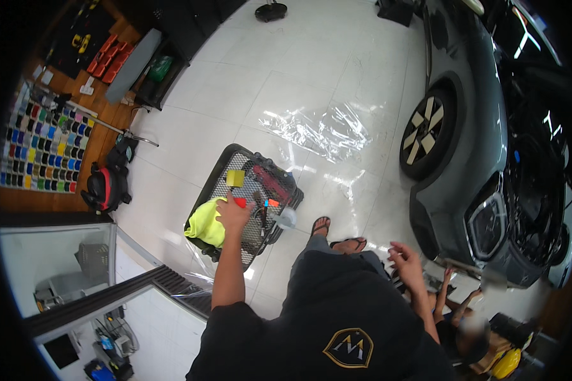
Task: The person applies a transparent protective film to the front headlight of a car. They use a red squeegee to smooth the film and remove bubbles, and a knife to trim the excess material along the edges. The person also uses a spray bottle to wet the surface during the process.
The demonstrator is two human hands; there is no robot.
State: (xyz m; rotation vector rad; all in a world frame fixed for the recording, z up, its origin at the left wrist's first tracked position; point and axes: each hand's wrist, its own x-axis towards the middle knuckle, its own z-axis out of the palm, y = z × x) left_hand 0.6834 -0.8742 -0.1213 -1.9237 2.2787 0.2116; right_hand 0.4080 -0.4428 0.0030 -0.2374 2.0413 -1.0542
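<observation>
My left hand [233,214] reaches down over a rolling cart with a mesh top [256,238]. Its index finger and thumb are spread on either side of a small red flat piece [240,202]; whether they touch it I cannot tell. A neon-yellow cloth [206,223] hangs at the cart's left edge, against the hand. Beyond the fingers sits a yellow block [235,178]. Also on the cart are a dark red long item [271,184], an orange-tipped tool [273,203] and a whitish translucent container [286,218]. My right hand [407,264] hangs in the air at my side, fingers loosely bent and apart, with nothing visible in it.
A dark grey car [454,165] stands on the right, its front opened up. Crumpled clear film [321,130] lies on the floor ahead. Another person [467,333] is low beside the car at lower right. A red-and-black bag [106,188] rests by the left wall.
</observation>
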